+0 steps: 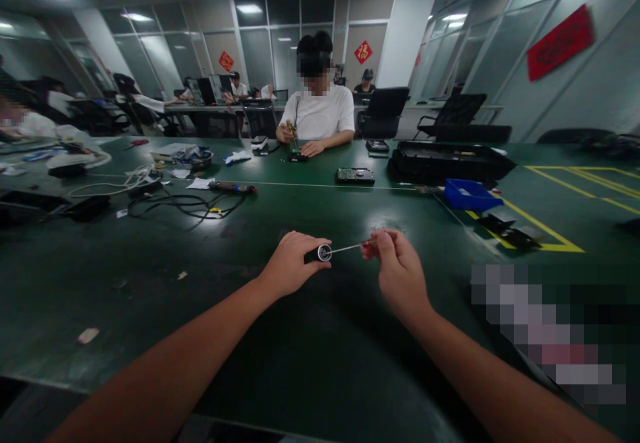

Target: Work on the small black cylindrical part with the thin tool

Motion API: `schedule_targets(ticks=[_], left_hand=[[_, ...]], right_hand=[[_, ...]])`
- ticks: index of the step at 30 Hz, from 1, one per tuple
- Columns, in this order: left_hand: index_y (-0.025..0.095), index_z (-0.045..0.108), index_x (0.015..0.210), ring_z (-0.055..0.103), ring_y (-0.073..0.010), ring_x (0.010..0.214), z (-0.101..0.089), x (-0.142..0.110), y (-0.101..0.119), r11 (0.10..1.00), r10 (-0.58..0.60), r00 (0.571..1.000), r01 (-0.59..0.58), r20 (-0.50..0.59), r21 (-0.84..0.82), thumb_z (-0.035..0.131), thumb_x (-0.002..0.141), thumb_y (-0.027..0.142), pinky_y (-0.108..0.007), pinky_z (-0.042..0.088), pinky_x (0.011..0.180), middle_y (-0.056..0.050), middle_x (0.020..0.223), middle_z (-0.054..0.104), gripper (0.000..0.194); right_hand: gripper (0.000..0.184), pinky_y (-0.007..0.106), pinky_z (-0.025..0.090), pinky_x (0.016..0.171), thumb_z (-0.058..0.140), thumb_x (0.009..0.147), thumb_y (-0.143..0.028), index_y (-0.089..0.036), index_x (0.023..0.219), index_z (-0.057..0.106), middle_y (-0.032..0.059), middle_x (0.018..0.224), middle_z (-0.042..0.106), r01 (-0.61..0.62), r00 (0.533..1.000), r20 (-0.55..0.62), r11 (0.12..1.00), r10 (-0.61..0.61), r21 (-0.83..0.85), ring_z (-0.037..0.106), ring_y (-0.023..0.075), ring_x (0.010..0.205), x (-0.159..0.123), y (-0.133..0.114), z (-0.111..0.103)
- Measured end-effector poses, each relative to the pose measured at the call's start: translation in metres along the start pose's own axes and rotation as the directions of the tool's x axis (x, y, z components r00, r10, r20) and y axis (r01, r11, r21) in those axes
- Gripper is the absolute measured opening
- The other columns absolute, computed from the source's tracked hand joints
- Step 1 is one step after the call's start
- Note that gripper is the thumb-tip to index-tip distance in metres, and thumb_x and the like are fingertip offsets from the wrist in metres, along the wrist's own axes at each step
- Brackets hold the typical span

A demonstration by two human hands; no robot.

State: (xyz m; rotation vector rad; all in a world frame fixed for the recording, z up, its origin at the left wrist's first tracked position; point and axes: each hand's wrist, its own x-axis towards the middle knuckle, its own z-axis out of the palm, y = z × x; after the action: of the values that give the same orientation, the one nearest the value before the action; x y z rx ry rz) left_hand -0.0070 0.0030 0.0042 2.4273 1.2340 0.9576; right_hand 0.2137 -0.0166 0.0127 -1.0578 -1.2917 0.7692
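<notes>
My left hand (290, 263) is closed around a small black cylinder (325, 252), thumb and fingers on either side. Its round end has a pale metallic rim and faces me; details inside are too small to make out. Between the fingertips of my right hand (400, 266) is a thin metal tool (346, 248), slender like a rod or tweezers. The tool points left, and its tip reaches the cylinder's open end. Both hands are held above the green table (280, 356), in front of me.
Across the table a co-worker (320, 110) handles a small device. A hard drive (355, 175) lies ahead, with a black tray (450, 160) and blue bin (470, 194) to the right. Black cables (185, 206) and a pen-shaped tool (233, 187) lie left. A blurred patch covers the lower right.
</notes>
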Motion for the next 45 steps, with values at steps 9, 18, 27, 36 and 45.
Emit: schedule_targets(ticks=[9, 18, 27, 36, 45], left_hand=[[0.026, 0.068, 0.124, 0.065, -0.0251, 0.11, 0.0, -0.001, 0.0, 1.0, 0.002, 1.0, -0.002, -0.01, 0.01, 0.078, 0.086, 0.032, -0.045, 0.044, 0.098, -0.004, 0.12, 0.074, 0.04], [0.024, 0.069, 0.121, 0.067, -0.0246, 0.108, 0.004, -0.001, -0.003, 1.0, 0.027, 0.999, -0.027, -0.033, 0.011, 0.08, 0.085, 0.032, -0.043, 0.045, 0.096, -0.003, 0.118, 0.075, 0.039], [0.024, 0.069, 0.121, 0.066, -0.0251, 0.109, 0.002, -0.001, -0.003, 1.0, 0.015, 0.999, -0.015, -0.031, -0.006, 0.079, 0.086, 0.031, -0.043, 0.045, 0.096, -0.004, 0.119, 0.075, 0.037], [0.025, 0.069, 0.121, 0.066, -0.0246, 0.108, 0.003, -0.001, -0.002, 1.0, 0.016, 1.0, -0.016, -0.015, 0.012, 0.079, 0.086, 0.032, -0.044, 0.045, 0.096, -0.003, 0.118, 0.075, 0.037], [0.025, 0.068, 0.123, 0.065, -0.024, 0.111, -0.001, 0.002, -0.005, 1.0, 0.025, 0.998, -0.025, -0.057, 0.0, 0.078, 0.086, 0.027, -0.043, 0.046, 0.098, -0.004, 0.12, 0.074, 0.038]], right_hand=[[0.021, 0.036, 0.055, 0.076, 0.046, 0.103, -0.04, -0.023, 0.106, 0.059, 0.0051, 0.088, 0.073, 0.187, 0.978, 0.142, 0.951, -0.155, -0.248, 0.071, 0.0204, 0.082, -0.009, -0.015, -0.003], [0.033, 0.027, 0.045, 0.056, 0.067, 0.089, -0.048, -0.022, 0.068, 0.062, -0.0007, 0.063, 0.068, 0.338, 0.94, 0.152, 0.782, -0.305, -0.523, 0.063, 0.015, 0.055, -0.009, -0.027, -0.006], [0.016, 0.028, 0.048, 0.06, 0.064, 0.094, -0.034, -0.02, 0.087, 0.065, 0.0025, 0.075, 0.069, 0.541, 0.841, 0.329, 0.697, -0.431, -0.471, 0.065, 0.0159, 0.064, -0.014, -0.027, -0.007], [0.017, 0.035, 0.052, 0.075, 0.05, 0.1, -0.029, -0.022, 0.103, 0.064, 0.0062, 0.091, 0.072, 0.47, 0.868, 0.364, 0.794, -0.337, -0.385, 0.069, 0.0209, 0.083, -0.017, -0.029, -0.007], [0.03, 0.038, 0.056, 0.079, 0.063, 0.092, -0.048, -0.02, 0.095, 0.069, 0.0043, 0.084, 0.071, -0.198, 0.98, 0.089, 0.944, 0.181, 0.263, 0.069, 0.0187, 0.076, -0.002, -0.002, 0.004]])
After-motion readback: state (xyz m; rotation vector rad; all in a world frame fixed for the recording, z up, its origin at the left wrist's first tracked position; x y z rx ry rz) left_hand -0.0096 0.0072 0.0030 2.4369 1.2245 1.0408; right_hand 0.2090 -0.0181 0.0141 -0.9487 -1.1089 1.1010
